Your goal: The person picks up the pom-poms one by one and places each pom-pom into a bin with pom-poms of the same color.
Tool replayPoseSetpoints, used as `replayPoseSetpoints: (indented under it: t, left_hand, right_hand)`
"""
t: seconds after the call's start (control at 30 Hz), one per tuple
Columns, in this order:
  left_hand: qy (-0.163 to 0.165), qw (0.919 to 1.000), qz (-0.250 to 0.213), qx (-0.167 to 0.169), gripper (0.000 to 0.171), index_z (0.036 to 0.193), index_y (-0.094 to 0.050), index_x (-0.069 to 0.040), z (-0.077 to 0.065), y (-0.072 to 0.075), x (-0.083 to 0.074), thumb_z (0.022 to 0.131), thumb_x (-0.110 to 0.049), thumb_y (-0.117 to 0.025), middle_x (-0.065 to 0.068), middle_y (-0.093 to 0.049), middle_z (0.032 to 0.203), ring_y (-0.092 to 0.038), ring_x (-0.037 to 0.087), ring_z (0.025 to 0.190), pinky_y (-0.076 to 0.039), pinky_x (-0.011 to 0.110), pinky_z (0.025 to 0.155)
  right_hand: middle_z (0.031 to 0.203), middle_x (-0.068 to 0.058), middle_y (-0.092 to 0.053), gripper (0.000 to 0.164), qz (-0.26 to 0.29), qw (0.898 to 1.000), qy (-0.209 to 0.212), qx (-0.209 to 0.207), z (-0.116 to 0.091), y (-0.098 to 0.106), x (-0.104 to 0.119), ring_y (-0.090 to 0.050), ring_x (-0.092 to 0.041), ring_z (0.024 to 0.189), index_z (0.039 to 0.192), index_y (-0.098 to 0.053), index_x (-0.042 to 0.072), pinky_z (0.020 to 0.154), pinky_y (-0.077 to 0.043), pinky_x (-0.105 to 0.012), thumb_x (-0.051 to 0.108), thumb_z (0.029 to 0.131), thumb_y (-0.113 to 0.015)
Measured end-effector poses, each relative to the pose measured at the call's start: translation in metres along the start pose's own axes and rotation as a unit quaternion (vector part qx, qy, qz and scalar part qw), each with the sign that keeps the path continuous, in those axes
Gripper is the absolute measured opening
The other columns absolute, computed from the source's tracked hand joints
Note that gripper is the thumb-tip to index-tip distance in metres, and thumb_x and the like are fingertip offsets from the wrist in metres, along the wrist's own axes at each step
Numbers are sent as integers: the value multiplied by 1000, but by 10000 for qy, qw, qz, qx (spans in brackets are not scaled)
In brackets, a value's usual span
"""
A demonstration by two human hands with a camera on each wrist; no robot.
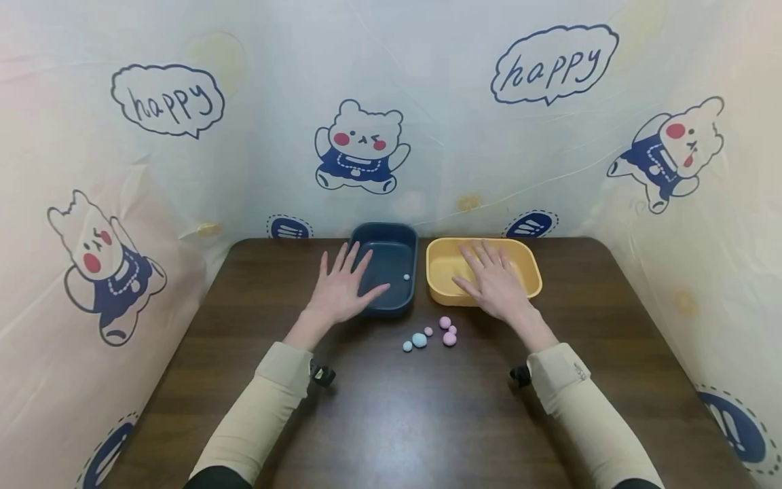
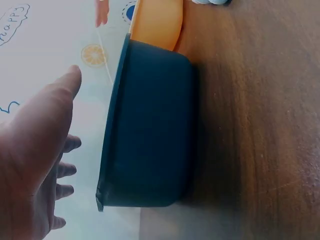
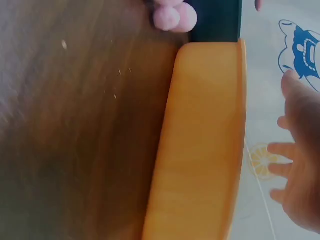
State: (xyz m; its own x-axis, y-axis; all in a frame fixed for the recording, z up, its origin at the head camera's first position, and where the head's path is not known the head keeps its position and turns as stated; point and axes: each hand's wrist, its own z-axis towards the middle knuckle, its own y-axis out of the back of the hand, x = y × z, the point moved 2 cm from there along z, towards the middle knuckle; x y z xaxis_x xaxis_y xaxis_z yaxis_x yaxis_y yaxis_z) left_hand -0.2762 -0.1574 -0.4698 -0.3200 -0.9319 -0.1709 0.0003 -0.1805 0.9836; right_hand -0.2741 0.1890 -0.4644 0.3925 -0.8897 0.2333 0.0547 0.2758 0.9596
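Two bare hands are up over two tubs side by side on a dark wood worktop [image 1: 391,421]. The left hand [image 1: 338,288] hangs over the left side of the blue tub [image 1: 394,261], fingers straight and fanned apart, thumb poking in toward the middle. The left wrist view has that hand up past the rim with a clear gap, so no touching. Same deal on the other side: the right hand [image 1: 496,285] hovers over the yellow tub [image 1: 452,300], fingers spread, and the right wrist view shows space between them and the rim. As for the balls, one small pale ball [image 1: 406,277] sits inside the blue tub, just right of the left thumb tip as the head view sees it. Six more are on the worktop in front of the tubs, closer to the person than the fingers and between the two wrists: two light blue balls [image 1: 419,340] next to each other on the left, four pink balls [image 1: 449,339] mostly bunched to the right, with one small one nearer the blue pair. Both arms have beige sleeves [image 1: 287,370], cuffs folded back.
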Motion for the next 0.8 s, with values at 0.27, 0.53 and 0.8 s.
replayPoseSetpoints:
  t: [0.27,0.53,0.8]
  left_hand:
    - [132,9998,-81,92,107,178,-19,-18,-6,-6,8,99,-86,-44,13,-13,187,-9,40,174,0,72,138]
    - [133,9998,-135,65,118,177,-12,-8,-9,-14,18,97,-88,-44,18,-12,186,-12,40,174,-1,68,139]
    - [136,9996,-127,196,123,177,-8,-5,-9,-24,22,95,-91,-43,16,-6,187,-7,36,175,-5,64,141]
  right_hand:
    - [172,-23,-46,69,896,9939,533,-348,-15,-10,13,-42,-43,162,167,-45,6,134,-33,-61,41,111,-65]
    - [147,-16,-69,49,1186,9834,1015,-929,-36,-15,33,-66,-37,137,146,-68,5,119,-53,-59,24,103,-79]
    - [139,-11,-73,44,1630,9747,1286,-831,-45,-21,51,-69,-28,130,139,-72,5,116,-57,-50,19,99,-84]
